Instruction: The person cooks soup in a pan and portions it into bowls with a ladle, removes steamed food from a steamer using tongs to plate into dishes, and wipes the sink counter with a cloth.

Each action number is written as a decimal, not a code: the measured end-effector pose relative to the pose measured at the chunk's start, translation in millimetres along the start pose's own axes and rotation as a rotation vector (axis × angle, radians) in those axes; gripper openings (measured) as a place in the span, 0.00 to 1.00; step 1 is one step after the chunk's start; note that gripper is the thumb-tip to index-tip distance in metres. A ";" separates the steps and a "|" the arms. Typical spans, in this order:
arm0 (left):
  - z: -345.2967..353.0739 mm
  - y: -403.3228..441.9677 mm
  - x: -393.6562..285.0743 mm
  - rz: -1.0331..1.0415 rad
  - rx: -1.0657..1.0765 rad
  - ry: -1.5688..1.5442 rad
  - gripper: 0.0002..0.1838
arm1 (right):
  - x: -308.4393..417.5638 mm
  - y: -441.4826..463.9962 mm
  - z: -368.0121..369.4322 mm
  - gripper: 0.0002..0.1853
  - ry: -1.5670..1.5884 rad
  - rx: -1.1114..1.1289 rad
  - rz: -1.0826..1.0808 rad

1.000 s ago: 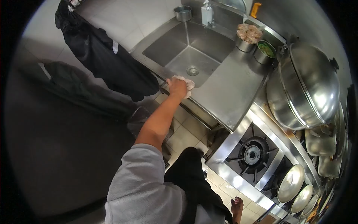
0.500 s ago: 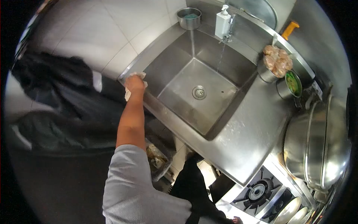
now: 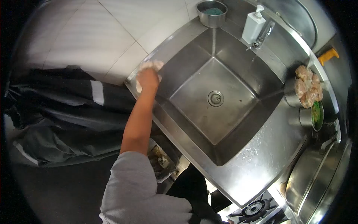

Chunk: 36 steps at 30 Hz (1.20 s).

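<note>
the left hand (image 3: 148, 79) has moved along the sink rim (image 3: 179, 133) to its wall-side corner, fingers closed over a pale cloth (image 3: 155, 65); the right hand's (image 3: 231, 221) fingers i cannot tell.

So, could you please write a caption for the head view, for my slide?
The left hand holds a cloth at the corner of the sink, across from the tap.
</note>
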<state>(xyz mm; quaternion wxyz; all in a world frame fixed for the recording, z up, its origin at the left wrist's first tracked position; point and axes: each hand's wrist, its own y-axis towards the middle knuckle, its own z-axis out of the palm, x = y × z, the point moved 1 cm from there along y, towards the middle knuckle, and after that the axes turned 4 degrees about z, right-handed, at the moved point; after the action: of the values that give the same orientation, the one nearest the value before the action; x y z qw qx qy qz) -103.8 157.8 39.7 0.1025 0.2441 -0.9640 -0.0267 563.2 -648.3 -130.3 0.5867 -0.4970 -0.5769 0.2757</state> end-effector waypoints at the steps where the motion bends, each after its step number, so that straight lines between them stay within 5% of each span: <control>1: -2.0 -5.8 8.2 -0.008 -0.003 0.002 0.09 | 22.3 -3.9 8.9 0.12 -0.242 0.028 -0.120; 3: 2.9 -11.1 32.6 -0.204 0.071 -0.110 0.09 | 70.7 -9.1 26.3 0.18 -0.479 0.053 -0.243; 5: 30.7 2.9 50.1 -0.141 -0.002 -0.120 0.10 | 132.8 -15.6 52.8 0.25 -0.710 -0.015 -0.335; 8: 42.0 37.0 30.9 -0.079 -0.211 -0.167 0.11 | 228.9 -54.3 108.0 0.16 -0.761 -0.140 -0.514; 10: 65.6 83.7 0.6 0.257 -0.320 -0.146 0.12 | 224.9 -57.6 111.7 0.13 -0.782 -0.230 -0.576; 12: 50.0 112.7 -53.9 0.316 -0.320 -0.211 0.12 | 199.6 -53.7 104.6 0.14 -0.594 -0.103 -0.582; 16: 41.7 167.3 -142.6 0.580 -0.350 -0.470 0.12 | 175.7 -68.7 94.0 0.20 -0.713 -0.192 -0.044; 18: 25.7 168.3 -174.4 0.491 -0.160 -0.607 0.12 | 156.7 -58.0 84.4 0.21 -0.732 -0.230 -0.085; 21: 9.8 127.9 -185.8 0.608 -0.019 -0.801 0.13 | 154.8 -69.8 88.4 0.18 -0.913 -0.347 -0.157; 22: 3.1 104.9 -190.4 0.690 -0.052 -0.830 0.13 | 37.3 -5.4 30.7 0.21 -0.944 -0.373 -0.665; 23: -4.8 72.5 -204.0 0.786 -0.075 -0.870 0.14 | 110.9 -51.3 74.7 0.19 -0.865 -0.404 -0.519; 24: -24.0 30.8 -212.9 0.640 0.166 -1.063 0.15 | 100.0 -42.1 72.8 0.26 -1.011 -0.252 -0.170; 25: -38.4 -1.9 -220.7 0.549 0.287 -1.129 0.16 | 164.4 -73.0 95.3 0.24 -1.018 -0.226 -0.291; 26: -29.2 -31.4 -229.4 0.563 0.372 -1.202 0.17 | 202.5 -94.9 111.1 0.21 -0.710 -0.375 -0.142; 27: -23.5 -54.3 -231.4 0.562 0.444 -1.266 0.17 | 188.9 -93.8 106.1 0.20 -0.575 -0.415 -0.301; 32: -108.4 -232.7 -234.4 1.051 0.637 -1.252 0.14 | 182.3 -118.4 108.0 0.17 -0.354 -0.622 -0.406; 36: -92.5 -347.2 -218.9 1.741 0.651 -0.920 0.15 | 133.8 -128.3 113.2 0.18 -0.324 -0.715 -0.361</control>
<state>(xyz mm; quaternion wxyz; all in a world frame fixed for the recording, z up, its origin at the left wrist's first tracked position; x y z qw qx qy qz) 265.4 -43.6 54.5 -0.3625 -0.5551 -0.7132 0.2276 448.0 -543.7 21.2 0.3184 -0.5103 -0.7985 0.0258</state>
